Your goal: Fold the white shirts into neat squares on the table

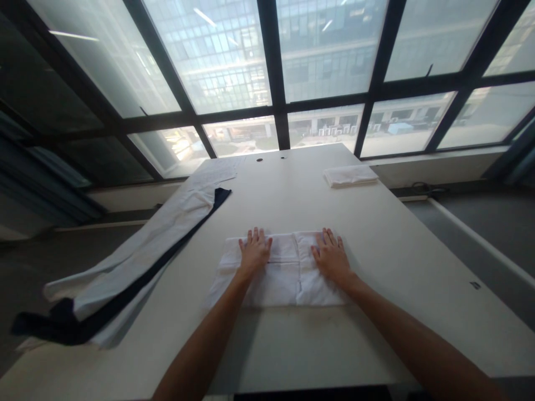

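A folded white garment (284, 281) lies flat on the white table (284, 345) in front of me. My left hand (254, 252) rests on its upper left part, palm down with the fingers spread. On the upper right part lies my right hand (332, 259), also palm down with its fingers apart. A seam or fold edge runs down the cloth between the two hands. Neither hand grips anything.
At the left, long white and dark navy garments (146, 250) hang partly over the table's edge. A smaller folded white cloth (350, 175) sits at the far right. Papers (217, 170) lie at the far left, and large windows (324, 55) stand behind the table.
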### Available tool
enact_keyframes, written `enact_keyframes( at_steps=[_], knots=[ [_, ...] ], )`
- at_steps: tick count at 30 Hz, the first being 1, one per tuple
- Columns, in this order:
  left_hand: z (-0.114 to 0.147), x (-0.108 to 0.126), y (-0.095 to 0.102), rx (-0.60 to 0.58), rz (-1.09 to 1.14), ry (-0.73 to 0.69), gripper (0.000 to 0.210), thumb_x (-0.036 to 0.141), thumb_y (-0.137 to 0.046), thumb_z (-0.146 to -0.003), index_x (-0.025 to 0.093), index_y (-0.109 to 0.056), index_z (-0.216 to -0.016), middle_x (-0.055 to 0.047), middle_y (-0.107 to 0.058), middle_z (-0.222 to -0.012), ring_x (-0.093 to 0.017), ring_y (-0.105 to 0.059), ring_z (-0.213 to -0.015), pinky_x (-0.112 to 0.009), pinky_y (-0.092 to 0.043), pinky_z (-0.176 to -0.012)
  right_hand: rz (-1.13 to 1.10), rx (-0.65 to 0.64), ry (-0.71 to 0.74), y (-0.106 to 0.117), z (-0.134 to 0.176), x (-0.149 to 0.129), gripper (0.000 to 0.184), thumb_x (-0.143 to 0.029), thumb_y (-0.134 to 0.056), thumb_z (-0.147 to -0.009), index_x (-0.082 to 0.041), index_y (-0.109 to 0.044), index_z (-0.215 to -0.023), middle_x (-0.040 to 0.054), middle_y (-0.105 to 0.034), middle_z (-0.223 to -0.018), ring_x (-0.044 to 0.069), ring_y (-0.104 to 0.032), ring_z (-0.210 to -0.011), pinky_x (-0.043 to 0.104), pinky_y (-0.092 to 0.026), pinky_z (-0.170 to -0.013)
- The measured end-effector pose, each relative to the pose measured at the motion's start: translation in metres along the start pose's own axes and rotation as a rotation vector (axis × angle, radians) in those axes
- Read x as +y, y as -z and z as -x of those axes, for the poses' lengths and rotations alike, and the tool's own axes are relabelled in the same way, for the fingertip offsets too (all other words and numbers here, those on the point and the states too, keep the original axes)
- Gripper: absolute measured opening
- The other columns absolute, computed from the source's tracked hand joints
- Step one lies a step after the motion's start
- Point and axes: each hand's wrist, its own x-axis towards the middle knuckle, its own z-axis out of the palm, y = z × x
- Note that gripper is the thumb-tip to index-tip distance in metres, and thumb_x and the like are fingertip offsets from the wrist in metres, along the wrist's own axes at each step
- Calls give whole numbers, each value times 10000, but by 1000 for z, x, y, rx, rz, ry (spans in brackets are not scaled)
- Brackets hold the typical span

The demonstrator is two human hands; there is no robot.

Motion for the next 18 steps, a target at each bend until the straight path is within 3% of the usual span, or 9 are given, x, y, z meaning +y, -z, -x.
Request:
enact_keyframes(
  at_steps=[3,6,10,14,18],
  knots=[
    [12,-44,4,32,-53,63,618,467,-240,-1065,155,-324,-1592,-178,-219,-1665,-373,-170,-1542,-696,-179,-1171,-31,40,66,2,9,-12,560,-360,-349,-1038,-110,-443,-1530,193,-299,-1638,313,-191,-1539,538,-128,-1227],
    [25,-74,2,34,-73,115,613,509,-255,-1058,211,-349,-1586,-160,-249,-1663,-385,-196,-1533,-688,-214,-1160,-76,-13,163,-2,20,-24,571,-391,-362,-1036,-160,-413,-1556,155,-287,-1651,308,-177,-1544,544,-129,-1229],
    [31,-101,4,120,-77,182,600,457,-345,-1045,140,-392,-1552,-195,-375,-1599,-350,-333,-1479,-535,-316,-1163,-65,-53,197,-11,24,-27,601,-415,-377,-1032,-152,-381,-1572,155,-297,-1646,326,-193,-1538,557,-118,-1227],
    [36,-125,13,200,-5,250,509,360,-430,-1004,83,-535,-1418,-200,-614,-1357,-294,-565,-1266,-394,-425,-1066,-38,-46,222,-15,19,-20,588,-405,-369,-1035,-161,-385,-1570,145,-300,-1647,308,-203,-1537,547,-122,-1229],
    [48,-143,26,94,250,372,439,386,-554,-938,77,-659,-1231,-160,-734,-1079,-264,-690,-1006,-321,-489,-894,-18,-49,264,-17,12,-13,574,-401,-351,-1042,-163,-402,-1562,148,-304,-1644,286,-200,-1541,535,-122,-1232]
  ],
)
